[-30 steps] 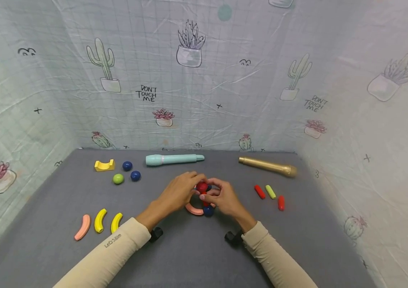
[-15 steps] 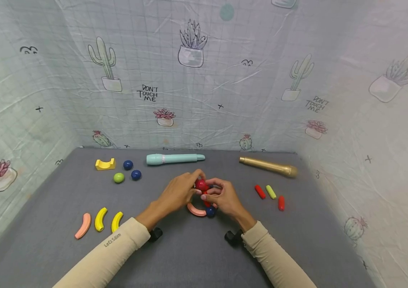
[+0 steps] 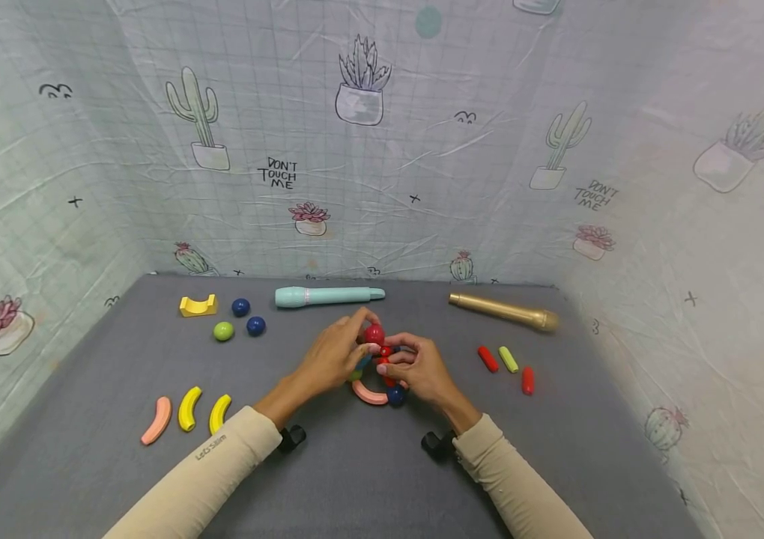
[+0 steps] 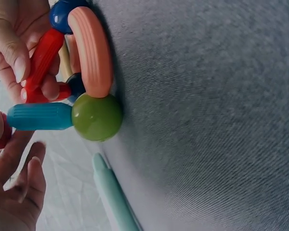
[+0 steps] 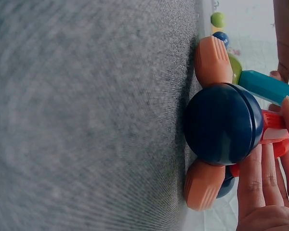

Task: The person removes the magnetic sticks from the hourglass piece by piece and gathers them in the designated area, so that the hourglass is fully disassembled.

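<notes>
My left hand (image 3: 331,353) pinches a glossy red ball (image 3: 374,334) between thumb and finger. A teal ribbed stick (image 4: 41,116) runs from that ball to a green ball (image 4: 97,117) low on the table. My right hand (image 3: 424,372) grips red sticks (image 4: 44,57) that rise from dark blue balls (image 5: 221,124) and lean together at their tops. Curved salmon pieces (image 4: 92,50) link the green and blue balls into a ring on the grey cloth. In the head view, the red ball sits just above and left of the red sticks' tops; the hands partly hide the structure.
Two blue balls (image 3: 256,326), a green ball (image 3: 223,331) and a yellow block (image 3: 198,305) lie back left. Curved yellow (image 3: 189,409) and salmon (image 3: 156,421) pieces lie front left. Short sticks (image 3: 508,359) lie right. A mint microphone (image 3: 328,296) and a gold one (image 3: 503,312) lie behind.
The left hand has drawn the red ball up and slightly left, away from the red sticks, uncovering the teal stick and green ball. The right hand has stayed nearly in place.
</notes>
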`<action>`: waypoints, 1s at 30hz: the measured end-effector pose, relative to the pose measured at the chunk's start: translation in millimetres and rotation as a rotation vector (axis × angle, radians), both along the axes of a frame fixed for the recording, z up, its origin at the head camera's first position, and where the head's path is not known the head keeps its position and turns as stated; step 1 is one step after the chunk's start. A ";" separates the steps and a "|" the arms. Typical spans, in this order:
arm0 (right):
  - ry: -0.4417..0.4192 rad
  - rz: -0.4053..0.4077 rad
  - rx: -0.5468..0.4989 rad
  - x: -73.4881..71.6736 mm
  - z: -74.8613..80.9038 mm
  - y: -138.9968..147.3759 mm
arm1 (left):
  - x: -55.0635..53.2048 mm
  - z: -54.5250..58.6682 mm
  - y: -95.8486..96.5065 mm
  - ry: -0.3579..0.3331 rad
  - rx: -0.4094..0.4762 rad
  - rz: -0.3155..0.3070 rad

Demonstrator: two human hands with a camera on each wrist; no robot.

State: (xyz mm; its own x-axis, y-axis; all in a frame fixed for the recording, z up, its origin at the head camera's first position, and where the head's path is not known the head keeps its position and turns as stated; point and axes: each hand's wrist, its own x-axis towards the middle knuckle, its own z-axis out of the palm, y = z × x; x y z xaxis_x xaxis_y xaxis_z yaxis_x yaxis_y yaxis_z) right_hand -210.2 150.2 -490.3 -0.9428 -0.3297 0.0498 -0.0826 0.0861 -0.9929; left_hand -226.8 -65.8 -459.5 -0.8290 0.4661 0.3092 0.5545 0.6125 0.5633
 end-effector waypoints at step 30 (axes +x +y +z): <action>-0.028 0.012 0.037 1.2 2.6 3.5 | -30.4 -3.1 -251.1 -0.044 -0.177 0.457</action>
State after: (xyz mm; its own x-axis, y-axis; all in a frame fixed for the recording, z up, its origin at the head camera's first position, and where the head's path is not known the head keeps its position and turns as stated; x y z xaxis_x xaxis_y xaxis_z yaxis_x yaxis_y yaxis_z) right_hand -209.1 153.7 -487.7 -0.9397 -0.3418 0.0115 -0.0565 0.1218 -0.9909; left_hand -257.2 -316.9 -462.5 -0.9714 0.0939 0.2179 0.1846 0.8762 0.4452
